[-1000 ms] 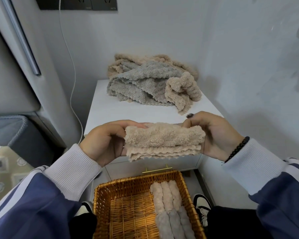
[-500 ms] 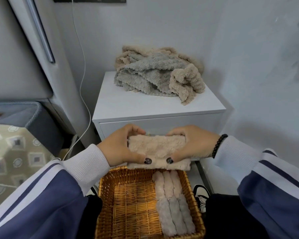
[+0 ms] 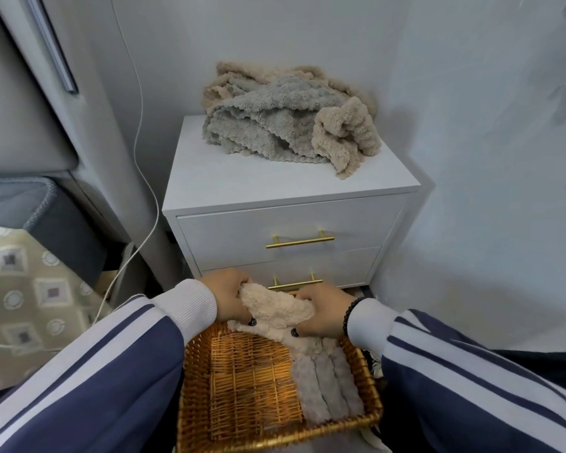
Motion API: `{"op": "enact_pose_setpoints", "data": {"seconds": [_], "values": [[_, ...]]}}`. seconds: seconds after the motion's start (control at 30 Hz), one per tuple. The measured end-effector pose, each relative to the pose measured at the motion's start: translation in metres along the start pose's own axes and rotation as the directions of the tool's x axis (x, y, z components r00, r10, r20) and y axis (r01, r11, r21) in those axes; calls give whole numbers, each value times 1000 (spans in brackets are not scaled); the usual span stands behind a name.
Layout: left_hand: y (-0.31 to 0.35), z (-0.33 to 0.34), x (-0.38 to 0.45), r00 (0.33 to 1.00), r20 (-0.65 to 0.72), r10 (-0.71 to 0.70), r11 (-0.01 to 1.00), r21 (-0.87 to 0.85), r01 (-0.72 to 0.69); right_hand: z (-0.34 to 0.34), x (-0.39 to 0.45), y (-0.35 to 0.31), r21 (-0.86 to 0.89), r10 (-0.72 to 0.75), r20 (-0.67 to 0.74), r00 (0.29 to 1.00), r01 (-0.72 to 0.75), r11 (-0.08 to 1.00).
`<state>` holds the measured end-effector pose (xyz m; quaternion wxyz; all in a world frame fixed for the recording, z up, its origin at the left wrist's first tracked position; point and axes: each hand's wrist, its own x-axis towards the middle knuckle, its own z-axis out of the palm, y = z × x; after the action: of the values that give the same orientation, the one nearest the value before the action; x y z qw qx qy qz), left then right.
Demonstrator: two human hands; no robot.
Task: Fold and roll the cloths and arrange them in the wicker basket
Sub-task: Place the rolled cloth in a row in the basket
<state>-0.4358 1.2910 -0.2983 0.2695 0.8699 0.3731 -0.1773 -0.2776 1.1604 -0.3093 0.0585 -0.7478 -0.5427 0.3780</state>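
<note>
Rolled cloths (image 3: 327, 387), grey at the near end and beige beyond, already lie side by side along the right half of the wicker basket (image 3: 242, 433), which sits nearest the camera; its left half shows only bare weave. Just past them, over the basket's far rim, the left hand (image 3: 231, 299) and right hand (image 3: 321, 313) both grip a folded beige cloth (image 3: 275, 308), fingers curled over its top and thumbs pinching its lower edge, so it looks tightly bunched and on its way down beside the others. Behind the hands stands a white nightstand (image 3: 288, 188) with two brass-handled drawers. On its top a loose pile of grey and beige cloths (image 3: 285, 122) waits unfolded. By my reading, the job is under half done: several cloths remain to fold, roll and place.
</note>
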Motion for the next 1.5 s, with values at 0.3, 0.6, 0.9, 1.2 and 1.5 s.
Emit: {"op": "enact_pose_setpoints", "data": {"seconds": [0.3,0.6,0.9,1.2,1.5], "values": [[-31,78,61,983,4,-181,948,-264,176,88,60,45,8,215,-100,971,-215,977],[-54,153,104,873,-10,-488,748,-521,412,134,98,59,300,391,63,918,-391,870],[-46,178,140,868,182,-462,594,-663,456,158,146,59,260,426,79,901,-431,864],[-47,195,178,759,486,-433,52,-828,559,175,173,83,290,405,139,904,-429,856],[-42,221,197,824,479,-303,-106,-876,470,207,176,89,332,533,55,844,-519,788]]}}
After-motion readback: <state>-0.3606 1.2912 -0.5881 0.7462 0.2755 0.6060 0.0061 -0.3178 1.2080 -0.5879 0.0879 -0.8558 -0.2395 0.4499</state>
